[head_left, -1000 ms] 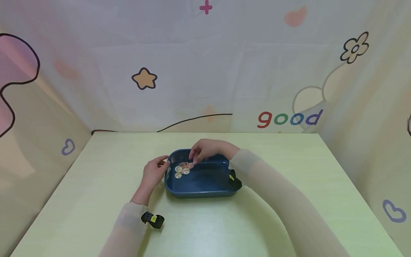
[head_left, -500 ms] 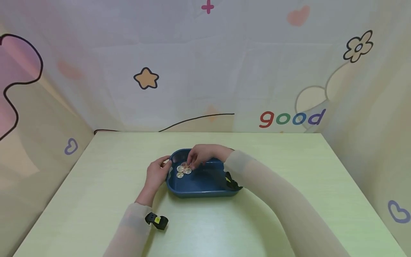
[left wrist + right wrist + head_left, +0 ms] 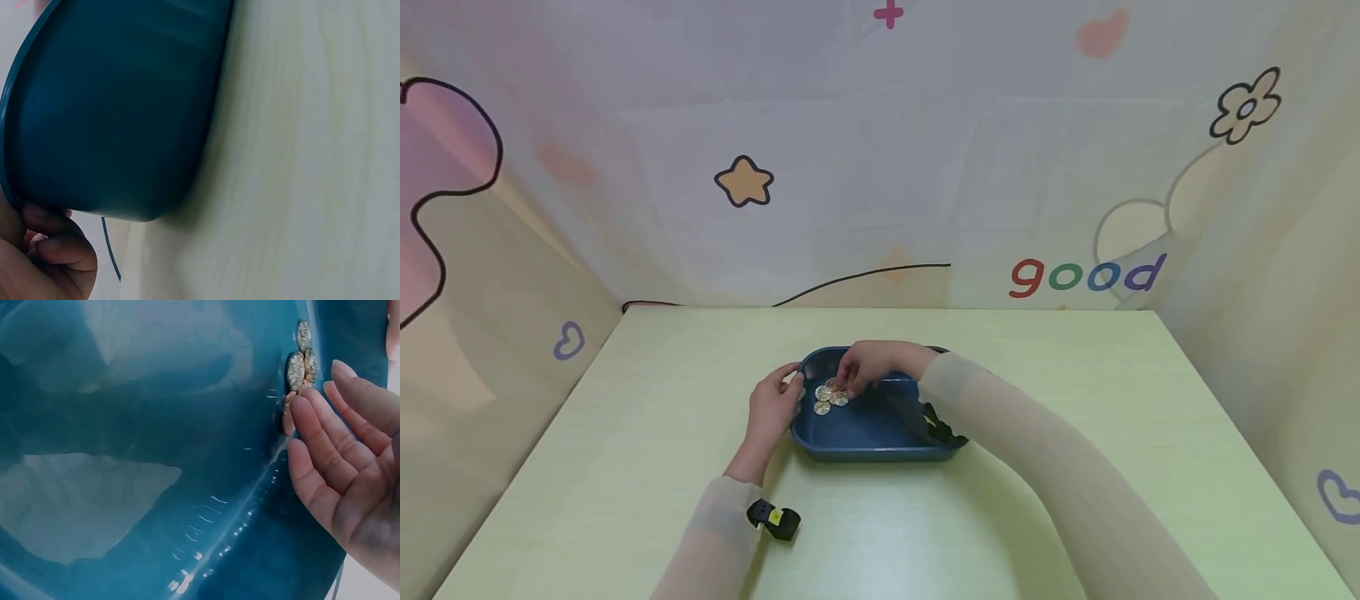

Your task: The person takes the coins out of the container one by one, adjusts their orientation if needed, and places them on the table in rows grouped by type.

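Note:
A blue rectangular tray [image 3: 880,454] with rounded corners stands on the table. Inside it, toward the left end, lie several shiny coins [image 3: 822,408], some silvery and some copper-coloured. My left hand [image 3: 771,407] grips the tray's left rim, thumb over the edge; the left wrist view shows its curled fingers [image 3: 69,250] at the outer wall. My right hand [image 3: 874,363] reaches in over the far side. In the right wrist view its fingertips [image 3: 300,409] are right at the coins [image 3: 295,372], fingers gently bent and the thumb standing apart.
The pale wood-grain table [image 3: 625,433] spreads around the tray. A printed curtain [image 3: 850,167] with a star and the word "good" hangs behind and along both sides. Each sleeve carries a black wrist camera, the left one [image 3: 775,518] over the table.
My right hand has moved slightly left and down onto the coins, covering part of the group. The left hand stays at the rim, and the whole view has shifted slightly.

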`<state>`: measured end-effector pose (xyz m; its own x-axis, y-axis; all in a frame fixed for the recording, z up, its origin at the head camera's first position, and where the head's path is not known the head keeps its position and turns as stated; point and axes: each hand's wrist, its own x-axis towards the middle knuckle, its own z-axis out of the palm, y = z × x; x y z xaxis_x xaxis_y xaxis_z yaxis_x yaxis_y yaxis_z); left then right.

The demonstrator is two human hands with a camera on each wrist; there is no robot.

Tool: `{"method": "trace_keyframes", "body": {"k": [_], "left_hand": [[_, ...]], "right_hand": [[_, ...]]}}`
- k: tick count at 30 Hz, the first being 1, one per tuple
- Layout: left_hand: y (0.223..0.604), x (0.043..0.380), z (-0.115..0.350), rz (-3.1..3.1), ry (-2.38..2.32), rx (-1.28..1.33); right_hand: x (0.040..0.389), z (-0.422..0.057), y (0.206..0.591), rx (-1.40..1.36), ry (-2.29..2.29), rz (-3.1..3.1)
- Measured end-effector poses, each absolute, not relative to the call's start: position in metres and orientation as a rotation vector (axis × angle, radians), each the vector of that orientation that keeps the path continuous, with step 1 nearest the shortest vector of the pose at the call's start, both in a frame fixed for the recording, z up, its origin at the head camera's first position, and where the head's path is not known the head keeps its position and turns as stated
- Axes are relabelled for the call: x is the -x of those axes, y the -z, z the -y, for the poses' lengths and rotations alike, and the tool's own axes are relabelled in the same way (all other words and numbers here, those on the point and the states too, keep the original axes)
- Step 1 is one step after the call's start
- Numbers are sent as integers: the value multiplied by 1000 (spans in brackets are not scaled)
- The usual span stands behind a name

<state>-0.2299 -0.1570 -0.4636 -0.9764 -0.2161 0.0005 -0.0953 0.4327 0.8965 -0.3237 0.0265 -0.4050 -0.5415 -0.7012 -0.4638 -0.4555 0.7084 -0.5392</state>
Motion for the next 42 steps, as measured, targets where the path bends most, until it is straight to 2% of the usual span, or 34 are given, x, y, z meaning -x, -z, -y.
{"method": "trace_keyframes", "body": {"k": [26,42], "left_hand": [[462,229,154,2554,1563,-286],[461,228,154,2539,1575,-283]], "right_hand": [[321,-17,435,922,553,-2357],[320,-16,436,959,534,-2373]]}}
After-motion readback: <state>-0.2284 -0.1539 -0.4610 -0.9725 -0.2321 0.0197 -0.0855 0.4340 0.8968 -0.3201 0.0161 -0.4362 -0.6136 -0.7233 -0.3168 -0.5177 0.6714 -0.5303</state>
